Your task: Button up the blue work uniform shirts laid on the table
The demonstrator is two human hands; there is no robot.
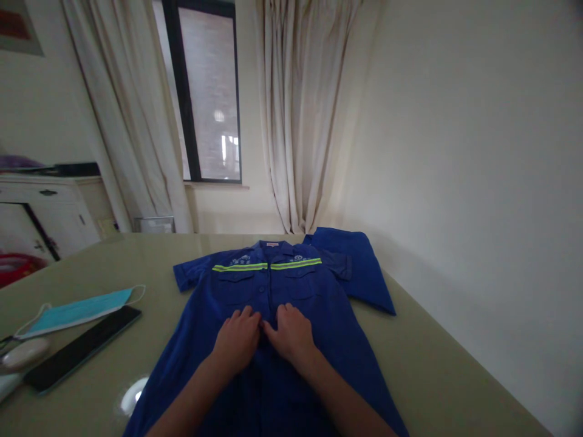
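A blue short-sleeved work shirt [248, 288] lies front up on the table, its collar at the far end. Yellow-green reflective strips cross its chest above two flap pockets. At the front opening, my left hand [239, 340] has its fingers bent and closed on the cloth. Close beside it, thumbs nearly meeting, my right hand [291, 332] grips the other edge of the opening. The fingertips and whatever small part lies between them are hard to make out. One button shows above the hands.
Folded blue cloth [371, 273] lies behind the shirt's right sleeve, near the wall. To the left on the glossy table [437, 352] are a light blue face mask [82, 311], a dark phone [84, 349] and a pale rounded object [26, 353]. Curtains [300, 109] and a window stand behind.
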